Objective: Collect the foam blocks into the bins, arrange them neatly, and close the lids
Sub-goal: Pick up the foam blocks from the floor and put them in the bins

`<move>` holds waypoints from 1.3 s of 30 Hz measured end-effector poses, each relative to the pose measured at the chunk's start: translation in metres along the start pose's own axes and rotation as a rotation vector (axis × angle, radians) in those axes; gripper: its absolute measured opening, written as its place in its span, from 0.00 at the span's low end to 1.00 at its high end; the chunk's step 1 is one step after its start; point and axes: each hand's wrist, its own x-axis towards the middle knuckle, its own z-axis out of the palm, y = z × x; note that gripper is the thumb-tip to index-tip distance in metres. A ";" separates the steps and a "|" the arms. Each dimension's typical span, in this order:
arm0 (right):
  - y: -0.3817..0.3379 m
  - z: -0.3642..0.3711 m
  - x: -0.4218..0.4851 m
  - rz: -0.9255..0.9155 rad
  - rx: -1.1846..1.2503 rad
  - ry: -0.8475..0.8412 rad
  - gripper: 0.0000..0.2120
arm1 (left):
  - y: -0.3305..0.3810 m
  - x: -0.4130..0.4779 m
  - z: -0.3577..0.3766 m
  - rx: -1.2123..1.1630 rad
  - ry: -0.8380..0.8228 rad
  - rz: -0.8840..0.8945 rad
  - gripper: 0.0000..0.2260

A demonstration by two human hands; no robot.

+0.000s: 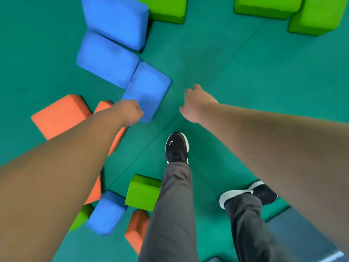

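On the floor (236, 69), blue block (148, 87) lies at the curled left hand (130, 112); grip unclear.

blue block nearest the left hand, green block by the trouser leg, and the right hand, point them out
blue foam block (149, 86): head view, middle of its top face
green foam block (141, 195): head view, middle of its broad side face
right hand (196, 104): head view, back of the hand

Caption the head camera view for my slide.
Left hand at the near edge of a blue foam block on the teal mat, right hand empty beside it, other blocks scattered around.
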 end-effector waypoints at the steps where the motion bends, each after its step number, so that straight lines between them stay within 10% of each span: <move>1: -0.021 0.002 0.008 -0.027 -0.022 -0.004 0.19 | -0.021 0.001 -0.001 -0.023 0.018 -0.022 0.13; 25: -0.201 0.081 0.127 -0.529 -0.664 0.138 0.26 | -0.215 0.035 0.143 -0.565 0.330 -0.550 0.40; 39: -0.167 0.094 0.138 -0.461 -0.904 0.291 0.30 | -0.174 0.029 0.166 -0.230 0.337 -0.556 0.52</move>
